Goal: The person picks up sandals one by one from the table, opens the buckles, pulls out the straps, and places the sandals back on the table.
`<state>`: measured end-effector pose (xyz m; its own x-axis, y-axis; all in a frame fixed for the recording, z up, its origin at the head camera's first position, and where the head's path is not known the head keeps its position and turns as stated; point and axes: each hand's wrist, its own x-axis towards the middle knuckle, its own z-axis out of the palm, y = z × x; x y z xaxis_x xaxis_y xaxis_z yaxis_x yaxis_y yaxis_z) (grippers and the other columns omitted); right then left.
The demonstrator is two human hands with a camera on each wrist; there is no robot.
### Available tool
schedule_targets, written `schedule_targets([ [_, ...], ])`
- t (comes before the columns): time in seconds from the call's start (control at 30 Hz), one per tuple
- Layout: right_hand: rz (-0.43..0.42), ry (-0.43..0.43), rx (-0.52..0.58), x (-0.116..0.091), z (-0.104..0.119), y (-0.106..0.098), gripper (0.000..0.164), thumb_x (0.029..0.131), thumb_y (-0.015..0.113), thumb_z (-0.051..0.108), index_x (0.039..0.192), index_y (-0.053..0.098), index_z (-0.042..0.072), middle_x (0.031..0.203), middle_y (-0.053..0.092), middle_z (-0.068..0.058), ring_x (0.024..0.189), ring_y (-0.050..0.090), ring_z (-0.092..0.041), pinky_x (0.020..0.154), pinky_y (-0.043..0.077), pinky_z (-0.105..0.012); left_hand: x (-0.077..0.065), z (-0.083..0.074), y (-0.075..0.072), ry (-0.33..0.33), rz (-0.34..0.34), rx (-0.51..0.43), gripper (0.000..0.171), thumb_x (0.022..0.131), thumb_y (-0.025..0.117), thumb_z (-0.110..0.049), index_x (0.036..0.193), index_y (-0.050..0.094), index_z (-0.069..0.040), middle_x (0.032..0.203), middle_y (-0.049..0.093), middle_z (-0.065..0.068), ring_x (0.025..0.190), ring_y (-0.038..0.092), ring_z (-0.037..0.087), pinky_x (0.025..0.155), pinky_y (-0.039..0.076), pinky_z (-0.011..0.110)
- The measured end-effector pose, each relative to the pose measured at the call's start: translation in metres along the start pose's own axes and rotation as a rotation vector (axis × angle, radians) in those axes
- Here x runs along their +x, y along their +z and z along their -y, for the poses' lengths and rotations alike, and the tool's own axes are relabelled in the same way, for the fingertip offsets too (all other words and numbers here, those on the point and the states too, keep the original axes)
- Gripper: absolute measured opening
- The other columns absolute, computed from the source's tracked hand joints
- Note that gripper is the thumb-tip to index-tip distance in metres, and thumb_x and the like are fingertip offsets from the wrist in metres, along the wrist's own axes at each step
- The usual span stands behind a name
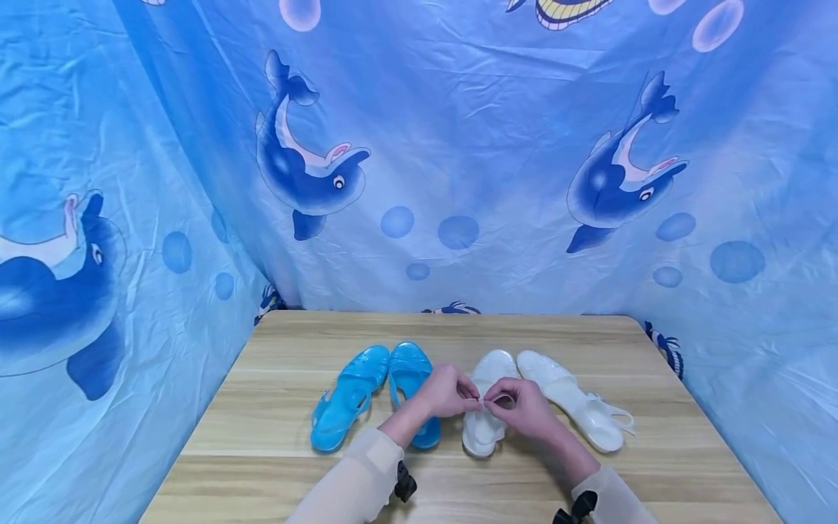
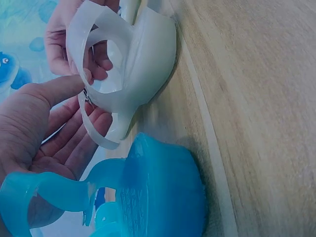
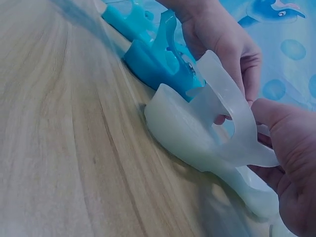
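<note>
A white sandal (image 1: 482,439) stands upright on the wooden table, and both hands meet over its ankle strap (image 2: 76,47). My left hand (image 1: 448,393) pinches the strap between thumb and fingers by a small metal buckle (image 2: 87,97). From the other side my right hand (image 1: 524,409) pinches the strap close to the same spot, thumb against fingertips. The loose strap end curves down below the buckle in the left wrist view. Under my left forearm lies a blue sandal (image 1: 428,434), partly hidden by that hand.
A second blue sandal (image 1: 350,404) lies at the left. To the right is another white sandal (image 1: 576,400), its heel strap (image 1: 615,415) sticking out sideways. A blue dolphin-print cloth (image 1: 419,145) hangs behind and beside the table (image 1: 281,466).
</note>
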<state>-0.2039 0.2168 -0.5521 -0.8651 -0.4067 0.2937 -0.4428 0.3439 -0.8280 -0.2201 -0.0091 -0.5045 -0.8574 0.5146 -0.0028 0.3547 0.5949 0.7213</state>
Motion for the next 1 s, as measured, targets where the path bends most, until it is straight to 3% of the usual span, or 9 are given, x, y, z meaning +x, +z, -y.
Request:
schedule_targets([
  [0.2, 0.021, 0.012, 0.015, 0.0019, -0.001, 0.0008, 0.008, 0.095, 0.081, 0.014, 0.102, 0.08, 0.018, 0.102, 0.081, -0.002, 0.093, 0.077, -0.007, 0.085, 0.063, -0.026, 0.0, -0.0008, 0.0005, -0.006, -0.002, -0.011, 0.011, 0.087, 0.089, -0.023, 0.091, 0.085, -0.013, 0.084, 0.082, -0.004, 0.072, 0.069, -0.002, 0.067, 0.056, 0.015],
  [0.53, 0.012, 0.035, -0.039, -0.001, 0.0028, -0.0012, 0.011, 0.092, 0.083, 0.01, 0.095, 0.081, 0.019, 0.098, 0.081, 0.0, 0.089, 0.074, -0.002, 0.083, 0.062, -0.026, 0.0, 0.0021, -0.0021, 0.002, 0.016, 0.009, 0.013, 0.089, 0.088, -0.026, 0.094, 0.086, -0.014, 0.087, 0.083, -0.003, 0.074, 0.07, -0.002, 0.068, 0.056, 0.015],
  [0.8, 0.044, 0.037, 0.016, 0.0061, -0.0004, 0.0005, 0.007, 0.095, 0.082, 0.015, 0.101, 0.08, 0.018, 0.102, 0.081, -0.003, 0.091, 0.076, -0.006, 0.085, 0.063, -0.026, 0.0009, 0.0012, -0.0009, -0.027, 0.01, 0.01, 0.013, 0.089, 0.089, -0.025, 0.093, 0.086, -0.014, 0.085, 0.081, -0.005, 0.073, 0.069, -0.002, 0.067, 0.056, 0.016],
  [1.0, 0.054, 0.055, 0.001, 0.0056, -0.0006, 0.0004, 0.009, 0.094, 0.081, 0.012, 0.095, 0.079, 0.021, 0.098, 0.081, 0.001, 0.091, 0.075, -0.005, 0.085, 0.062, -0.025, 0.0, -0.0015, -0.0006, -0.031, 0.014, 0.002, 0.012, 0.089, 0.088, -0.026, 0.091, 0.085, -0.014, 0.082, 0.081, -0.006, 0.07, 0.068, -0.003, 0.066, 0.056, 0.016],
])
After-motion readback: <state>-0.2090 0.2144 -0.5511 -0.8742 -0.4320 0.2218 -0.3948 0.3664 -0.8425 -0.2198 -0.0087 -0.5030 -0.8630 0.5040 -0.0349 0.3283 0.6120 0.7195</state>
